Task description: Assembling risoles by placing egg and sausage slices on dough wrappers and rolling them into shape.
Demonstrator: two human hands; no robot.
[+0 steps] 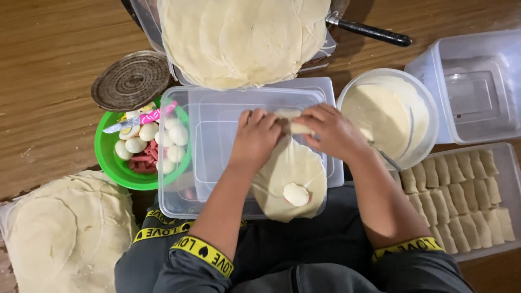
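Note:
My left hand (255, 135) and my right hand (331, 130) meet over an upturned clear plastic box (217, 135). Both pinch the far edge of a thin round pale wrapper (282, 171) that is rolled up there into a small bundle (293, 122). On the near part of the wrapper lie a boiled egg half (296, 194) and a bit of pink filling. The wrapper hangs over the box's near edge toward my lap.
A green bowl (108, 157) with boiled egg halves, red sausage pieces and a pink-handled knife sits at left. Stacks of round wrappers (239, 38) lie at the top and at the lower left (65, 233). A white bowl of batter (388, 116) and a tray of finished rolls (467, 195) stand at right.

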